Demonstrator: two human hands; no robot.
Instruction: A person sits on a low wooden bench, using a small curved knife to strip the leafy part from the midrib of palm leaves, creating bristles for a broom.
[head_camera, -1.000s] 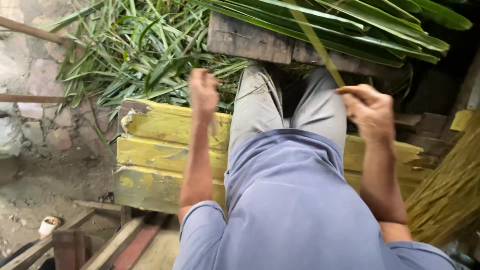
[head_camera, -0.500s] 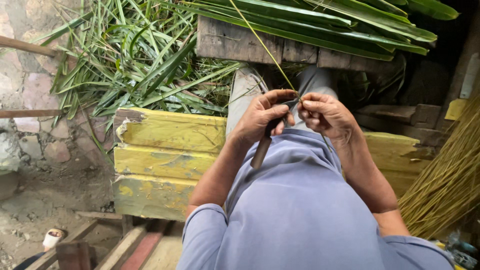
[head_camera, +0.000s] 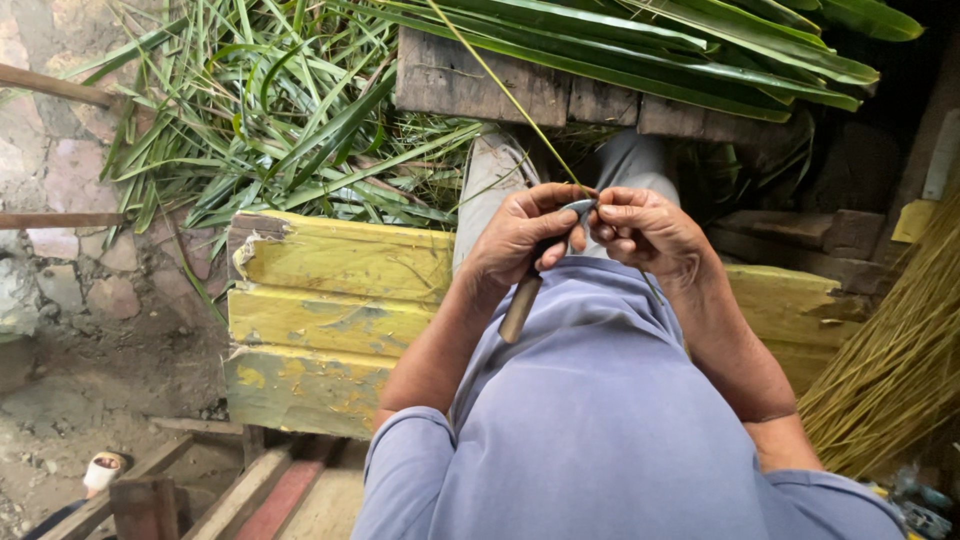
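My left hand grips a small knife with a wooden handle pointing down toward my lap and its metal blade up between my two hands. My right hand pinches a thin green leaf midrib against the blade. The midrib runs up and to the left from my fingers. Both hands are held close together over my blue shirt, above the yellow bench.
I sit on a worn yellow wooden bench. A pile of green palm leaves lies ahead on the left, and more leaves rest on a wooden plank. A bundle of stripped yellowish sticks stands at right. Stone wall at left.
A second ago my hands were apart, the right holding a leaf strip. They came together in front of my chest, the left now holding the knife against the midrib.
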